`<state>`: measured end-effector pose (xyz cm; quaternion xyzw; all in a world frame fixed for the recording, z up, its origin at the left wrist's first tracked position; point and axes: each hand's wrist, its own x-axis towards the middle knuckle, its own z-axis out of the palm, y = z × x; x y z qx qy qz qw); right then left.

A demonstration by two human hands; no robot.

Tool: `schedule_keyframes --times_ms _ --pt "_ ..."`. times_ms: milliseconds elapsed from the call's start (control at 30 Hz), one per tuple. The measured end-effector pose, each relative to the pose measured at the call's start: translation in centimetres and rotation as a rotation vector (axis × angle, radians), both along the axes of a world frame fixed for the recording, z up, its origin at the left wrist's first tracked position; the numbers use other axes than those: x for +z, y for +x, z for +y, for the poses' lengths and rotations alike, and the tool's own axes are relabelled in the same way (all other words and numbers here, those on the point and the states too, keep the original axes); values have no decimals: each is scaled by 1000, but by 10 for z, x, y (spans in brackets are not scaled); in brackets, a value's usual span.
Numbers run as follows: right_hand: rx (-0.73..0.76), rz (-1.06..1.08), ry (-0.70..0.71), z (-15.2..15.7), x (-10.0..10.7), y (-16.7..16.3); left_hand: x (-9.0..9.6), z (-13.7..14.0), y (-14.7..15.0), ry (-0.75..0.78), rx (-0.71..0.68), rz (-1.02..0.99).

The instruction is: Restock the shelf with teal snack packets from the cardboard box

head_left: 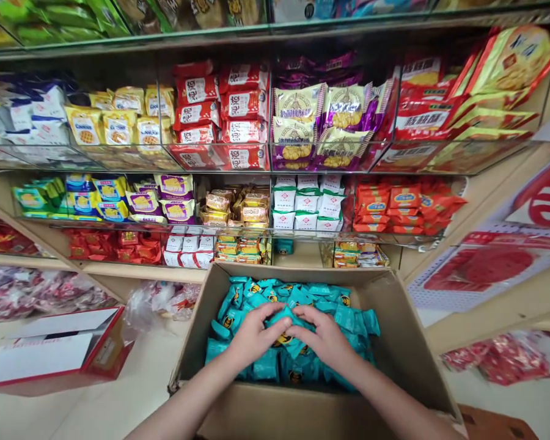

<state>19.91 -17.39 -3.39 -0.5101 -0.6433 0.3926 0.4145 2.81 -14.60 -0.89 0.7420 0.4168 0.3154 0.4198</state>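
Note:
An open cardboard box (302, 394) stands before me, filled with teal snack packets (266, 366) that carry a dark and yellow print. Over the middle of the pile, my left hand (259, 333) has its fingers and thumb closed on a teal packet (286, 321). From the other side my right hand (323, 336) pinches the same packet, thumbs close together. Other teal packets lie under and around both hands. Parts of the held packet are hidden by the fingers.
Behind the box rise shelves with clear dividers, stocked with red packets (245, 104), white and green packets (296, 201) and orange packets (403, 205). A low shelf compartment (297, 260) holds a teal packet at its back. A red-and-white box (50, 354) stands on the floor at left.

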Motion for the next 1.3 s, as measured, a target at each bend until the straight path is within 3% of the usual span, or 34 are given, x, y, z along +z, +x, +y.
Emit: schedule_keyframes --times_ms 167,300,400,500,600,667,733,833,900,967,1033,1133,1300 --pt "-324 272 -96 -10 14 -3 9 -4 27 -318 181 -323" --pt "-427 381 -121 -16 14 -5 9 -8 34 -454 229 -440" --pt "-369 459 -171 -18 14 -5 3 -10 37 -483 262 -478" --pt "-167 532 -254 -21 12 -4 -4 -13 36 -517 286 -458" --pt "-58 473 -334 -26 5 0 -6 -17 26 -536 171 -289" --pt "-48 381 -348 -30 2 6 -2 -15 12 -429 58 -130" --pt "-82 264 -307 -29 4 15 6 -4 -7 -131 37 31" --pt "-260 72 -138 -15 20 36 18 34 -43 436 206 301" --pt "-371 -55 24 5 35 51 20 67 -64 605 382 499" --pt "-383 -205 151 32 47 63 15 96 -78 607 484 640" --pt "-333 -418 153 63 54 72 7 115 -84 521 459 703" --pt "-235 -674 -2 107 53 79 -3 122 -85 423 398 724" --pt "-119 -746 -262 167 21 75 -6 116 -84 421 432 721"
